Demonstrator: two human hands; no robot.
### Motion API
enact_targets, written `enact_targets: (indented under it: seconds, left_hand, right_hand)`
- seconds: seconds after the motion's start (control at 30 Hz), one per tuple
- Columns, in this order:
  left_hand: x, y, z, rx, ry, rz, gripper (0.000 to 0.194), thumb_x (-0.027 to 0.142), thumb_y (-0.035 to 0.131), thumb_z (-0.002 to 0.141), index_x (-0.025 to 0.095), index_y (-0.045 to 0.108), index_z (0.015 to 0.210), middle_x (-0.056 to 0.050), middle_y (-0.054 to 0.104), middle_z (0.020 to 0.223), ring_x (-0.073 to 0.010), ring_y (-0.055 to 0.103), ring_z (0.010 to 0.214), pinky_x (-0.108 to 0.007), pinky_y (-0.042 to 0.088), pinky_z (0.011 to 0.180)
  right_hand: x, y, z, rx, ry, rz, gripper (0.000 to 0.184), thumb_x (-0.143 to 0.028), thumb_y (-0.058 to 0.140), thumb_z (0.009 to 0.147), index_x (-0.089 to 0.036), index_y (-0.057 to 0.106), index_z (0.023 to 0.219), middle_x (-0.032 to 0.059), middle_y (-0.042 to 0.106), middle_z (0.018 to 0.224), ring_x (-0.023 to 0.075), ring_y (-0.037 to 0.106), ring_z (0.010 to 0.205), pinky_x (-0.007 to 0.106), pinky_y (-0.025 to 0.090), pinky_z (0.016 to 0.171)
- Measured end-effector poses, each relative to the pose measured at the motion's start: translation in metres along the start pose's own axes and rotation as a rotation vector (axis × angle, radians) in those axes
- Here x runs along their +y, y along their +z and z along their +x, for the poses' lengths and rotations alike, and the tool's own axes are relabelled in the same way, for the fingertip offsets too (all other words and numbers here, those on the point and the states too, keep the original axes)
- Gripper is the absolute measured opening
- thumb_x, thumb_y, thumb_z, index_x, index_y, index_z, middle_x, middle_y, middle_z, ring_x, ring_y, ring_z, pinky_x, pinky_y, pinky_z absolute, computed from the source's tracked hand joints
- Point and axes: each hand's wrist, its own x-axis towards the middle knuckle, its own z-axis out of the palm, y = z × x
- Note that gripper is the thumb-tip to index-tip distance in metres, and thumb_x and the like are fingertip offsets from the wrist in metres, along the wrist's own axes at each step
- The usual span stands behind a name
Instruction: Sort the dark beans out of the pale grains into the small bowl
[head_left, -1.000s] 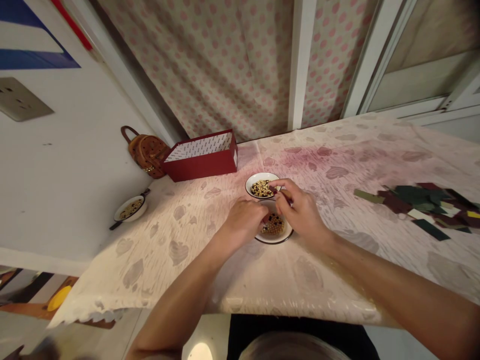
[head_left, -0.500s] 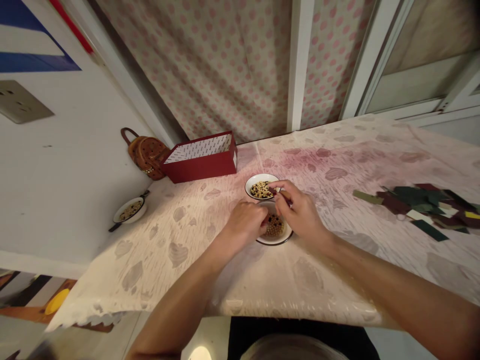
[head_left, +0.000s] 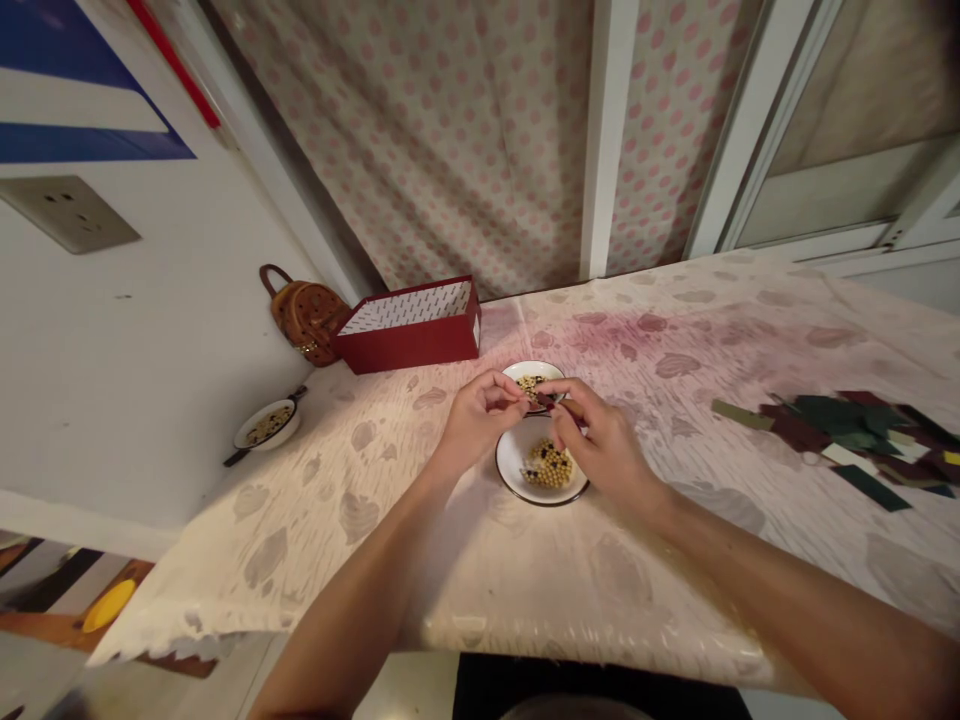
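My left hand (head_left: 484,418) hovers above the gap between two white dark-rimmed bowls, thumb and fingertips pinched together; anything in the pinch is too small to make out. My right hand (head_left: 604,440) is closed on a slim brown-and-dark-red tool (head_left: 571,408), mostly hidden by the fingers, its end meeting my left fingertips. Below the hands stands the near bowl (head_left: 517,481), holding round tan and black bean-like pieces (head_left: 549,466). Just behind, partly covered by my fingers, the far bowl (head_left: 534,367) contains pale yellow and black pieces (head_left: 531,385).
A red open box (head_left: 409,345) lies toward the back left, beside a small brown backpack (head_left: 307,320). Another white bowl (head_left: 279,432) with similar pieces sits at the left wall. Dark green, maroon and pale flat strips (head_left: 847,425) are piled on the patterned tablecloth (head_left: 360,515) at right.
My left hand has risen out of the near bowl and moved up and left to meet the tool's end. My right hand stays nearly in place. The whole view has shifted slightly.
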Motion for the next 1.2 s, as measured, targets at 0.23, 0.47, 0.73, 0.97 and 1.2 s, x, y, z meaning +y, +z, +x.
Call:
enact_targets:
  seconds: [0.23,0.47,0.73,0.97,1.2]
  left_hand:
    - [0.0,0.001,-0.002,-0.029,-0.06,-0.147,0.029,0.029,0.085,0.074,0.017,0.063,0.091,-0.001,0.073,0.082,-0.0131,0.067,0.079,-0.028,0.049,0.082]
    - [0.001,0.002,-0.003,-0.05,-0.06,-0.13,0.029,0.027,0.084,0.076,0.017,0.064,0.094,0.0,0.074,0.082,-0.0113,0.066,0.078,-0.026,0.048,0.081]
    - [-0.01,0.001,0.007,0.046,0.014,-0.057,0.021,0.023,0.077,0.079,0.017,0.061,0.09,-0.001,0.071,0.082,-0.0126,0.066,0.076,-0.027,0.051,0.077]
    - [-0.017,-0.005,0.017,0.165,0.154,0.467,0.015,0.009,0.065,0.083,0.02,0.068,0.094,-0.003,0.075,0.097,-0.0156,0.069,0.088,-0.03,0.052,0.084]
    - [0.01,-0.003,-0.008,-0.197,0.176,0.91,0.01,0.013,0.065,0.085,0.021,0.071,0.083,0.0,0.073,0.083,-0.0173,0.066,0.078,-0.03,0.049,0.073]
  right_hand:
    - [0.0,0.0,-0.001,-0.036,0.009,0.027,0.027,-0.025,0.046,0.097,-0.02,0.062,0.118,-0.0058,0.056,0.058,0.0134,0.053,0.051,0.027,0.04,0.056]
    - [0.001,0.001,-0.001,-0.049,0.011,0.03,0.028,-0.026,0.045,0.097,-0.019,0.061,0.119,-0.0059,0.056,0.058,0.0136,0.054,0.052,0.027,0.042,0.057]
    - [0.001,0.001,0.001,-0.02,0.021,-0.019,0.026,-0.026,0.045,0.095,-0.019,0.062,0.114,-0.0053,0.054,0.055,0.0153,0.053,0.051,0.027,0.04,0.056]
    - [0.004,0.001,0.002,0.042,0.046,-0.054,0.026,-0.027,0.046,0.096,-0.019,0.062,0.114,-0.0037,0.059,0.06,0.014,0.052,0.051,0.027,0.038,0.057]
    - [0.007,0.001,0.002,0.058,0.042,-0.068,0.026,-0.026,0.046,0.096,-0.019,0.062,0.114,-0.0037,0.059,0.06,0.0136,0.05,0.051,0.027,0.037,0.058]
